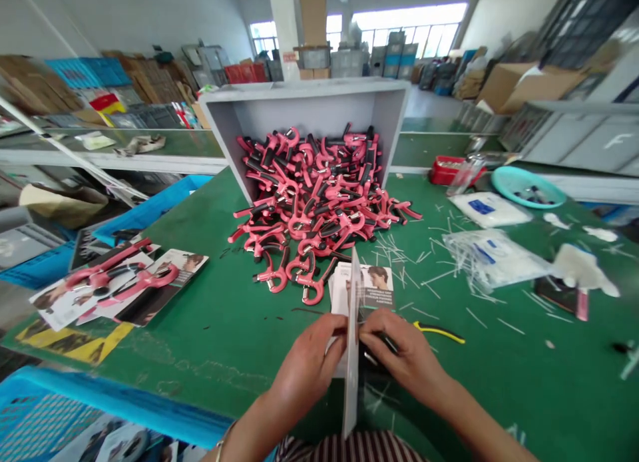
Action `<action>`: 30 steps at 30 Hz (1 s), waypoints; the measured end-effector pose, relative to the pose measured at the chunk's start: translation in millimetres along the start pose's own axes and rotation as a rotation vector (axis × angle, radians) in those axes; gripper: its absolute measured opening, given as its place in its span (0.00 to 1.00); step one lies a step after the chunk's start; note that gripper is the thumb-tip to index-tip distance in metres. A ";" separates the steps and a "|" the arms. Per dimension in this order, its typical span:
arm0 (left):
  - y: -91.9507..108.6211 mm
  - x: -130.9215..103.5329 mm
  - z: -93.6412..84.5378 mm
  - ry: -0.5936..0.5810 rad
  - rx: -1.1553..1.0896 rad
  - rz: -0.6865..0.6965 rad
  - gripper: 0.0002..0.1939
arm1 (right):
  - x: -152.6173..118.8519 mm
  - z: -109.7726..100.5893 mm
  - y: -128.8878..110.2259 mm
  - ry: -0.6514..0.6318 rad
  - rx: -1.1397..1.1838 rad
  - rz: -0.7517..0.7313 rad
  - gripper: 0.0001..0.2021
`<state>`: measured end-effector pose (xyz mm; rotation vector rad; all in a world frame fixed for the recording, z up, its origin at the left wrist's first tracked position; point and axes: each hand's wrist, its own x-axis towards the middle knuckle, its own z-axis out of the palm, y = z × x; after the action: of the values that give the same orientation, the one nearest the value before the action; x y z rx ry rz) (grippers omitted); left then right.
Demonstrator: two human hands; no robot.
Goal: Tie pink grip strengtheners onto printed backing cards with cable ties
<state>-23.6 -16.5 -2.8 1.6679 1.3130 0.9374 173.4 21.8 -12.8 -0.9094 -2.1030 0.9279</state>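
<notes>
A printed backing card [352, 369] stands upright, seen edge-on, between my two hands. On its left face my left hand [310, 350] is closed, thumb and fingertips at the card. My right hand [405, 347] is closed at the right face, fingers pinched together. Something dark and shiny shows below the right fingers; I cannot make out what it is. Behind the upright card lies a stack of printed cards [378, 283]. Farther back, a heap of pink and black hand grip strengtheners [319, 202] spills from a grey crate [307, 89] tipped on its side.
At left, several cards with hand grips [132, 282] lie near the table edge, above a blue basket [100, 395]. At right are yellow-handled pliers [442, 330], scattered white ties [404, 265], plastic bags [499, 255], a turquoise dish [504, 179] and a white glove [582, 269].
</notes>
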 end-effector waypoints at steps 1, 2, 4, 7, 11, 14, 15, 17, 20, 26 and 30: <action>2.6 0.2 -0.8 0.003 -0.111 -0.047 0.13 | 0.8 -1.9 -1.0 0.006 -0.056 -0.008 0.06; 4.7 1.2 -1.5 0.002 -0.228 -0.105 0.16 | 1.8 -3.8 -0.6 -0.001 -0.116 -0.013 0.06; 5.9 5.3 -1.6 -0.014 -0.423 -0.238 0.21 | 3.9 -6.5 3.2 -0.056 -0.224 -0.017 0.07; -3.5 13.6 3.5 -0.032 -0.571 -0.393 0.28 | 6.7 -7.8 9.1 -0.125 -0.295 -0.008 0.07; -26.4 15.8 13.7 0.082 -0.655 -0.482 0.25 | 4.2 -13.5 6.9 0.010 -0.238 -0.039 0.05; -36.8 10.4 18.1 0.193 -0.714 -0.527 0.26 | -1.9 -29.1 22.7 0.033 -0.212 -0.035 0.07; -38.6 8.8 18.4 0.225 -0.721 -0.539 0.27 | -4.1 -37.9 36.5 0.015 -0.262 -0.006 0.09; -41.8 7.6 17.5 0.281 -0.714 -0.555 0.28 | -8.6 -61.7 76.0 -0.013 -0.439 0.109 0.15; -47.1 12.8 14.1 0.278 -0.700 -0.556 0.30 | -13.1 -106.7 142.8 0.041 -0.666 0.292 0.13; -47.3 27.7 7.2 0.178 -0.766 -0.603 0.31 | 0.6 -161.5 203.3 0.017 -0.668 0.389 0.06; -42.6 19.4 -3.7 0.142 -0.878 -0.617 0.31 | 18.1 -171.9 198.5 0.082 -0.543 0.411 0.06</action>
<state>-39.8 9.0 -38.6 0.4935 1.1408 1.0315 361.3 195.5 -74.6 -1.6712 -2.1722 0.4877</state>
